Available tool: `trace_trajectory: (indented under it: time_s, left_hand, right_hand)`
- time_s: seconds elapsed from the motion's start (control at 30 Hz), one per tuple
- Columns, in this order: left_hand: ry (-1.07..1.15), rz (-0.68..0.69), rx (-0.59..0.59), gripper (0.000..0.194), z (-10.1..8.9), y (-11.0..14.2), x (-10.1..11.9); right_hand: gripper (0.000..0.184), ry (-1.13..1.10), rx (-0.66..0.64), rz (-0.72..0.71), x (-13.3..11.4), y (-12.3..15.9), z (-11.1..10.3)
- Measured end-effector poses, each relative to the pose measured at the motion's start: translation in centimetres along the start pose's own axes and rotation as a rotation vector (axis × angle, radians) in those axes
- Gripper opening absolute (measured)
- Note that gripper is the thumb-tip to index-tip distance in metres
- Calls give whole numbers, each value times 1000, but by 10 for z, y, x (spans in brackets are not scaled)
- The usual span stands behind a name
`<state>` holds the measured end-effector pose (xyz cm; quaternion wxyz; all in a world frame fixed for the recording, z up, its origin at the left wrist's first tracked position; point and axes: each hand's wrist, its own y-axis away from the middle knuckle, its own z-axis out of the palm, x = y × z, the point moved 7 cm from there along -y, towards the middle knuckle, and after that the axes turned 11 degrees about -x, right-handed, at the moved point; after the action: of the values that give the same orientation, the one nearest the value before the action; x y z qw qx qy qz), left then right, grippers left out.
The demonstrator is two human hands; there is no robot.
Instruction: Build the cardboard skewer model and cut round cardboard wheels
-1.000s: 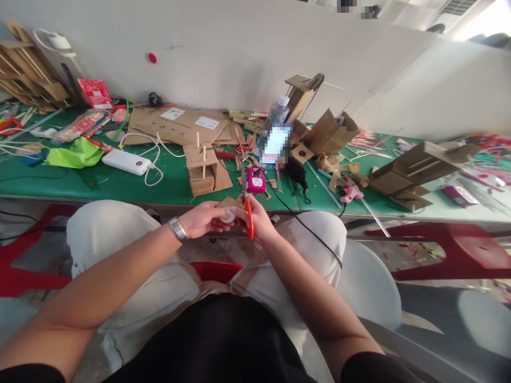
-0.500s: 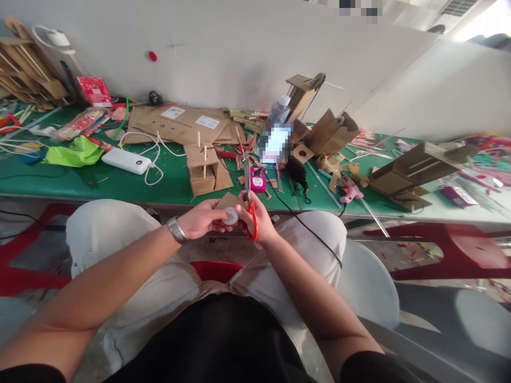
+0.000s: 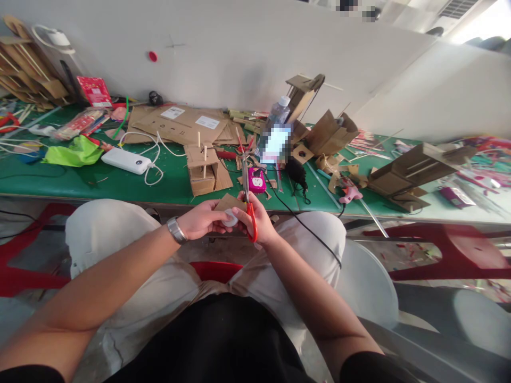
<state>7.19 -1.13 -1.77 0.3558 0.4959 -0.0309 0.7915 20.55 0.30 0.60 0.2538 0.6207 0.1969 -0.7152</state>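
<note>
While right hand point(image 3: 261, 222) grips scissors point(image 3: 252, 218), left hand point(image 3: 198, 219) pinches white disc point(image 3: 230, 219) and, seemingly, cardboard point(image 3: 229, 202)

Pale wall point(image 3: 215, 58) behind a green table point(image 3: 51, 181), red stool point(image 3: 471, 247) rightward.

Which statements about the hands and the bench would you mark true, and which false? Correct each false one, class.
1. The left hand grips the scissors. False: the right hand holds the scissors.
2. The scissors have orange handles. True.
3. The left hand touches a round white piece. True.
4. The small brown card lies flat on the table. False: the small brown card is at the hands.
5. The white device sits inside a cardboard box. False: the white device lies on the green table.
6. The clear bottle has a white cap. True.
</note>
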Motion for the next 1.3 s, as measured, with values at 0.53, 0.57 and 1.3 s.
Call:
trace_trajectory:
  time_s: [0.53, 0.57, 1.3]
  left_hand:
    - [-45, 34, -66, 45, 6, 1, 6]
    - [-47, 37, -66, 45, 6, 1, 6]
    - [-49, 83, -93, 39, 6, -1, 5]
  right_hand:
    - [60, 25, 20, 15, -5, 2, 1]
    - [60, 20, 17, 15, -5, 2, 1]
    - [57, 22, 21, 31, -1, 1, 0]
